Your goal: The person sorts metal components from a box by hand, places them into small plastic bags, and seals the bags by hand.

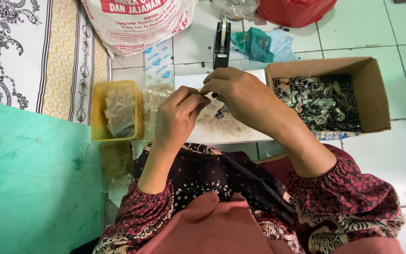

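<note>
1. Above the lap, the left hand [177, 117] and right hand [243, 94] met fingertip to fingertip, both pinching a small clear plastic bag [211, 109] over a white board [226, 129].
2. Right of the hands stood a cardboard box [374, 94] of dark metal parts [323, 101], its near wall just beside the right wrist.
3. Left sat a yellow tub [98, 113] holding clear bags, close to the left hand.
4. Behind the hands, a black tape dispenser [221, 44], a printed sack [137, 21] and a red bag [294, 10] crowded the tiled floor [395, 150].
5. Open tiles lay to the right; a green surface [34, 178] bordered the left.
</note>
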